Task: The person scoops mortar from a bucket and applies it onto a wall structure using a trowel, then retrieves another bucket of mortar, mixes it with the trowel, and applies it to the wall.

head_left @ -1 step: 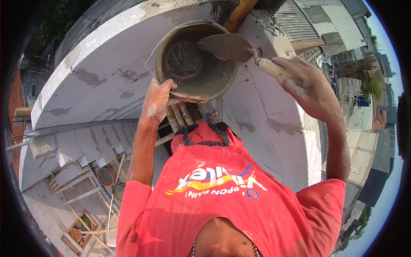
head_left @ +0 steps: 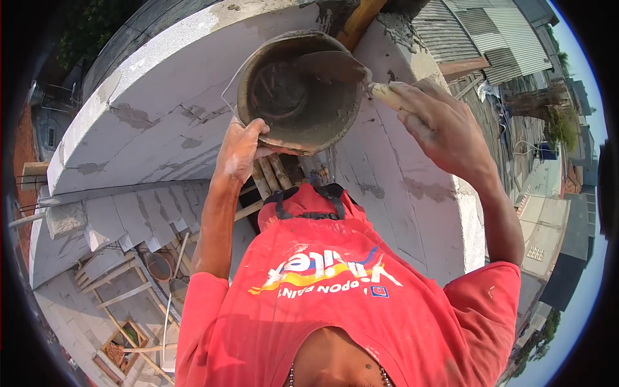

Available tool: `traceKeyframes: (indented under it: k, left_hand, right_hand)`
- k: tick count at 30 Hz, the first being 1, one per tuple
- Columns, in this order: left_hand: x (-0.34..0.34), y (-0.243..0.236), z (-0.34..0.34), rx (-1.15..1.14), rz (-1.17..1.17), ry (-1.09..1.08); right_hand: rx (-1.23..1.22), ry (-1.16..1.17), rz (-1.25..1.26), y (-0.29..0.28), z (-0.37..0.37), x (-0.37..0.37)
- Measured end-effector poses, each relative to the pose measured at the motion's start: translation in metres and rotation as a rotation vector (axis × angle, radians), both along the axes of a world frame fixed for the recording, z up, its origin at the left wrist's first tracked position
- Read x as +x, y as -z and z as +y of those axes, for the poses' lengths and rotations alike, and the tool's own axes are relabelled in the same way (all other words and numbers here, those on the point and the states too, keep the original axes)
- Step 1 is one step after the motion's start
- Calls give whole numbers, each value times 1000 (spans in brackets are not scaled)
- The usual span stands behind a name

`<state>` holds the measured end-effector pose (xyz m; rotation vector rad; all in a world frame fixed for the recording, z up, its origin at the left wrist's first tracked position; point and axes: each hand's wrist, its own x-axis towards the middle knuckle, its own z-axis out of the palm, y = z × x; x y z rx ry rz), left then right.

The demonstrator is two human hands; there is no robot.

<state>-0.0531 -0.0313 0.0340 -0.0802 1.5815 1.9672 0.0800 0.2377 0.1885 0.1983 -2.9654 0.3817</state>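
At the upper centre of the frame sits one round, mortar-caked bucket [head_left: 298,90], its mouth turned toward the camera and a thin wire handle looping off its left side. The left hand [head_left: 240,151], just below and left of it, is closed around the bucket's lower rim, thumb on the edge, and carries it. The right hand [head_left: 442,129], in the upper right, is wrapped in a fist around the pale handle of one trowel [head_left: 342,68], whose dark flat blade lies across the bucket's mouth at its upper right.

The only printed thing is a logo on the red shirt [head_left: 348,303] filling the lower centre: a band of white lettering with yellow, blue and red swooshes and a small blue square at its right end, seen upside down. A black strap with a buckle crosses the shirt's upper edge.

Behind the bucket, a curved grey plastered wall [head_left: 161,109] sweeps from the left across to the right, patched with darker wet smears. One wooden pole [head_left: 361,19] sticks out past the bucket's top. Three or so wooden poles [head_left: 271,174] lie side by side right beneath the bucket. Lower left, far below, there are stepped concrete slabs, timber frames and a round basin [head_left: 159,266]. Corrugated roofs [head_left: 477,32] fill the upper right.
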Motion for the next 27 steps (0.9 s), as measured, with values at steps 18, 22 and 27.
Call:
traceKeyframes:
  k: [18,22,27]
  left_hand:
    - [5,3,-8,-4,83,-102]
    - [-3,8,-13,28,121,-107]
    - [2,-3,-15,-69,75,-101]
  right_hand:
    - [296,117,-100,83,-33,-14]
    - [271,54,-268,91,-32,2]
    - [59,18,-81,83,-25,-13]
